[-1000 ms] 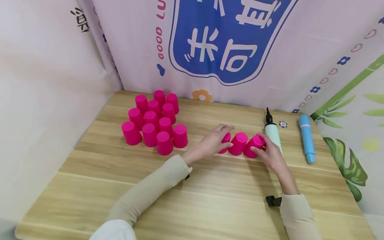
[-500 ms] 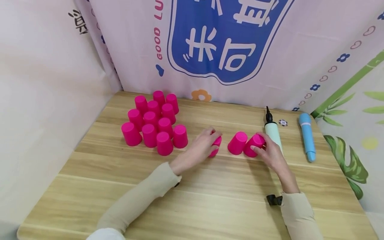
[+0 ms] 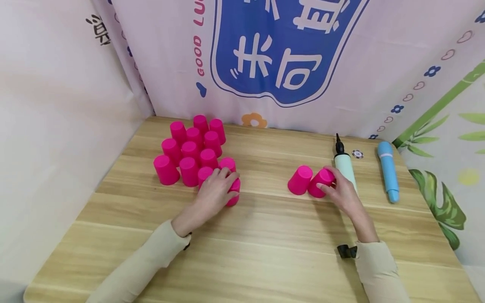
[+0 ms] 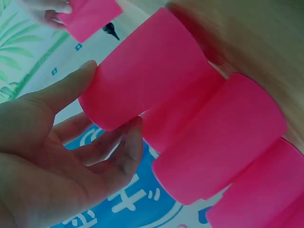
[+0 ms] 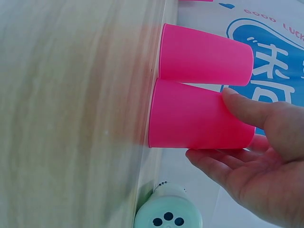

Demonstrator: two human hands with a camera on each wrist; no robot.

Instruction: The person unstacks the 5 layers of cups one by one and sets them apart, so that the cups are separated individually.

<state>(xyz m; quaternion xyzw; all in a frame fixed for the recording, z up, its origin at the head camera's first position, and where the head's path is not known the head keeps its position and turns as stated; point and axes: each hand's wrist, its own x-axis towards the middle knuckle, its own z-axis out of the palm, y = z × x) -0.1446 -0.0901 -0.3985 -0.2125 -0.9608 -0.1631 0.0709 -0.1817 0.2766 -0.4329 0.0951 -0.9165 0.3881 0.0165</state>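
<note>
My left hand [image 3: 215, 190] holds an upside-down pink cup [image 4: 147, 71] near its base, thumb on one side and fingers on the other. That cup stands at the front right corner of a group of upside-down pink cups [image 3: 166, 170], close beside its neighbours. On the right, my right hand [image 3: 341, 191] grips another upside-down pink cup [image 5: 199, 116] between thumb and fingers. A second pink cup [image 5: 204, 54] stands right at its left side. In the head view, my left hand partly hides the cups at the front of the group.
Behind the right hand lies a mint-green hand pump [image 3: 344, 166] with a black nozzle. A blue microphone-shaped object [image 3: 388, 172] lies farther right, with a small round chip [image 3: 357, 154] between them. A printed curtain [image 3: 170, 63] hangs along the back edge of the wooden table [image 3: 265, 252].
My left hand has taken the leftmost cup of the row of three and carried it left to the front of the large group. The right hand has stayed on its cup.
</note>
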